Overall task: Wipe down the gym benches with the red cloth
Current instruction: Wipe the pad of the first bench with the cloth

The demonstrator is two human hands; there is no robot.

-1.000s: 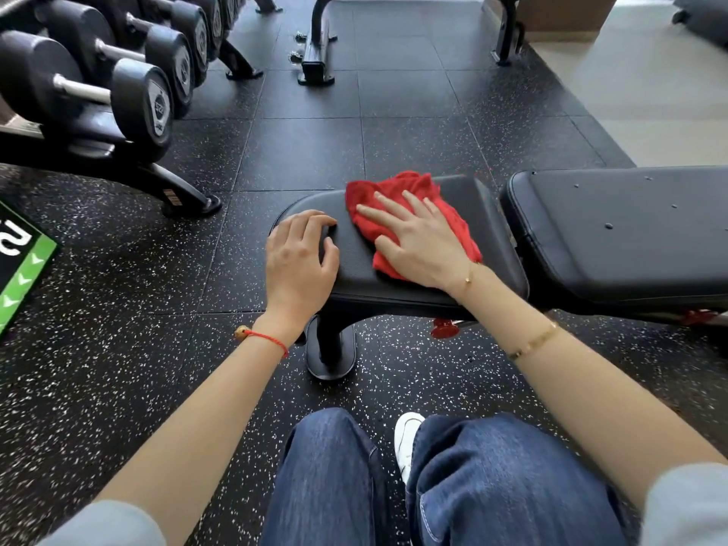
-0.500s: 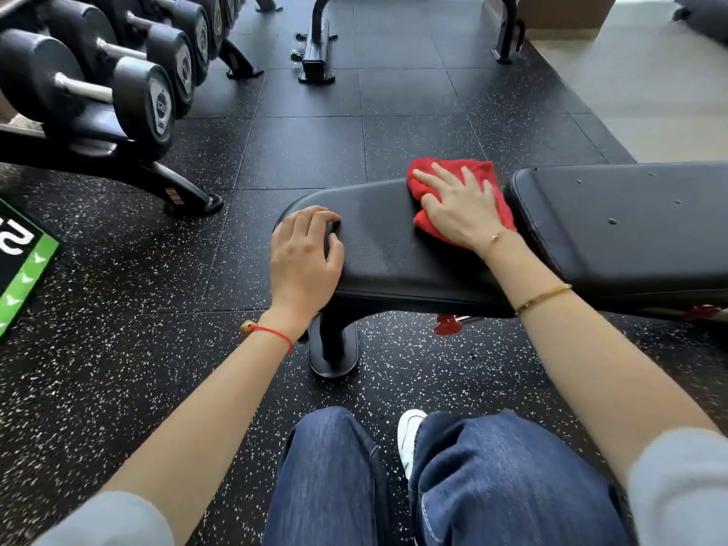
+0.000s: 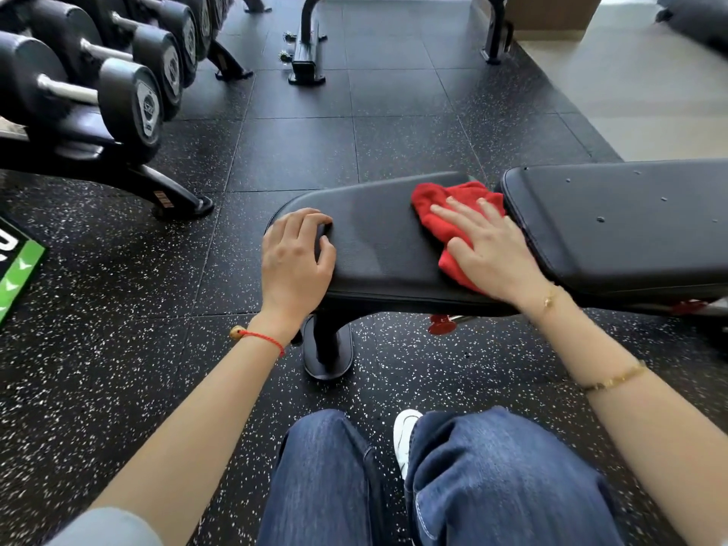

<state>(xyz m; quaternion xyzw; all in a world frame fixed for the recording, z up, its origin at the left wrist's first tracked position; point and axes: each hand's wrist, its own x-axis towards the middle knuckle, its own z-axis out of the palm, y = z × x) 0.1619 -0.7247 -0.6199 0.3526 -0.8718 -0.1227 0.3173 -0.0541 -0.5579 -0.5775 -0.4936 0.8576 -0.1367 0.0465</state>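
Press the soft, light red cloth (image 3: pixel 441 214) flat under your right hand's (image 3: pixel 488 250) straight fingers; your left hand (image 3: pixel 293 262) curls over the seat pad (image 3: pixel 378 230) end.

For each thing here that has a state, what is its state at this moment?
red cloth: crumpled, lying on the seat pad, pressed under the right hand.
right hand: flat, fingers straight on the cloth.
left hand: resting on the seat pad's end, fingers curled.
seat pad: level.
back pad: spotted with droplets.
dumbbells: racked.

Bright daylight enters from upper right, washing out the pale floor strip (image 3: pixel 650 84); wide-angle bending at edges; slight blur.
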